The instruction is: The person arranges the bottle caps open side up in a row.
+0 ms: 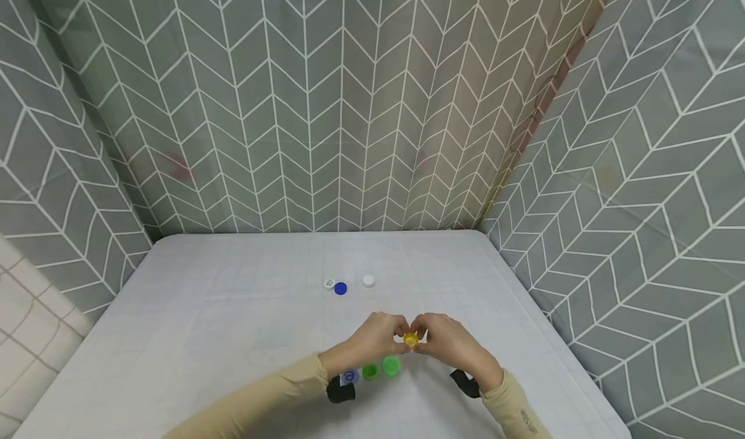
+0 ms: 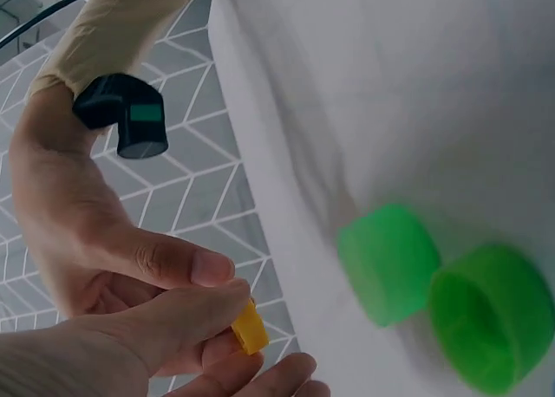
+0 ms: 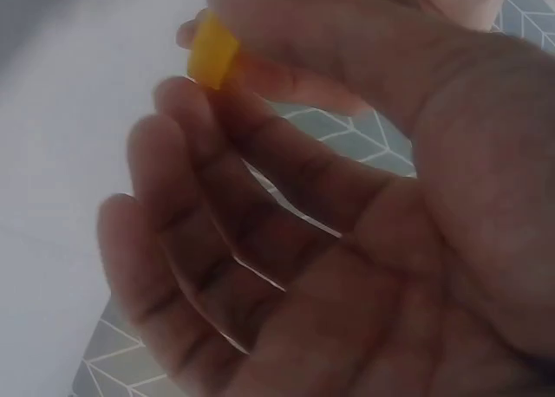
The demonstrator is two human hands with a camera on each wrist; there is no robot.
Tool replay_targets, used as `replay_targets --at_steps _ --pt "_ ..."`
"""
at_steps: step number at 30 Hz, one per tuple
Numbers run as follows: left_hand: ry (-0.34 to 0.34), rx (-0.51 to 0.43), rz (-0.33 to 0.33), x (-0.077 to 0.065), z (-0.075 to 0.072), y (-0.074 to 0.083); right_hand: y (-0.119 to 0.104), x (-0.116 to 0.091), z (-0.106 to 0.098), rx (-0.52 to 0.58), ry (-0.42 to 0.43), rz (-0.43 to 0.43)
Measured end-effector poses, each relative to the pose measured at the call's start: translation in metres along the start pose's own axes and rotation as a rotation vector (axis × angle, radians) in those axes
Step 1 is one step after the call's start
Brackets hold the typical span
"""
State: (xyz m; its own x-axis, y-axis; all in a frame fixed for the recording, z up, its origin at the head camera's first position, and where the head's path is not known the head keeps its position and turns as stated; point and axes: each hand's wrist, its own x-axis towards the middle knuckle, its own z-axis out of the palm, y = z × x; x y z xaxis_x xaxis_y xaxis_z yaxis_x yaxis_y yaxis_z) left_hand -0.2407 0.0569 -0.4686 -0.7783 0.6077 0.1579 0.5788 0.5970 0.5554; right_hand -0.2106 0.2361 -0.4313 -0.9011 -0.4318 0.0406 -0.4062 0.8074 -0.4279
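Observation:
Both hands meet over the table at a small yellow bottle cap (image 1: 410,340). My left hand (image 1: 377,337) pinches its left side between thumb and fingers, and my right hand (image 1: 451,342) pinches it from the right. The right wrist view shows the yellow cap (image 3: 213,52) by the right thumb and index finger, the other fingers loosely bent. Nearest below the hands sit a light green cap (image 1: 391,366), a darker green cap (image 1: 370,372) and a bluish-purple cap (image 1: 349,376). The green caps stand side by side in the left wrist view, the darker one (image 2: 490,319) showing its hollow side.
Farther back on the white-covered table (image 1: 262,297) lie a white cap with dark markings (image 1: 329,284), a blue cap (image 1: 340,288) touching or nearly touching it, and a plain white cap (image 1: 368,280). Patterned grey curtains (image 1: 326,103) stand behind and beside the table.

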Motion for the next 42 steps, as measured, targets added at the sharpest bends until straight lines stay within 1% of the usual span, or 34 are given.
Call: replay_targets --at_steps 3,5,9,12,17,21,27,33,37,42 --pt "0.006 0.066 0.015 -0.003 0.008 0.000 0.002 -0.002 0.004 -0.040 -0.021 -0.033" --pt "0.007 0.104 0.027 -0.005 0.012 0.001 0.003 -0.003 0.005 -0.044 -0.032 -0.042" --pt "-0.003 0.147 0.038 -0.006 0.018 0.002 0.003 -0.005 0.008 -0.013 -0.084 -0.028" --pt "-0.019 0.200 0.046 -0.006 0.022 0.002 0.002 -0.005 0.011 -0.001 -0.117 -0.016" --pt "-0.033 0.303 0.061 -0.008 0.029 0.002 0.001 -0.005 0.019 -0.013 -0.152 -0.003" --pt "-0.045 0.348 0.048 -0.010 0.030 0.005 0.002 -0.005 0.023 -0.015 -0.175 0.007" --pt "-0.069 0.342 0.021 -0.009 0.029 0.008 0.004 -0.004 0.024 0.018 -0.193 0.030" --pt "-0.120 0.303 -0.002 -0.011 0.025 0.009 0.002 -0.004 0.020 -0.014 -0.182 0.021" --pt "-0.140 0.272 0.012 -0.012 0.021 0.009 -0.001 -0.004 0.018 -0.025 -0.179 0.015" --pt "-0.129 0.233 0.026 -0.015 0.014 0.008 -0.004 0.000 0.018 -0.019 -0.153 -0.002"
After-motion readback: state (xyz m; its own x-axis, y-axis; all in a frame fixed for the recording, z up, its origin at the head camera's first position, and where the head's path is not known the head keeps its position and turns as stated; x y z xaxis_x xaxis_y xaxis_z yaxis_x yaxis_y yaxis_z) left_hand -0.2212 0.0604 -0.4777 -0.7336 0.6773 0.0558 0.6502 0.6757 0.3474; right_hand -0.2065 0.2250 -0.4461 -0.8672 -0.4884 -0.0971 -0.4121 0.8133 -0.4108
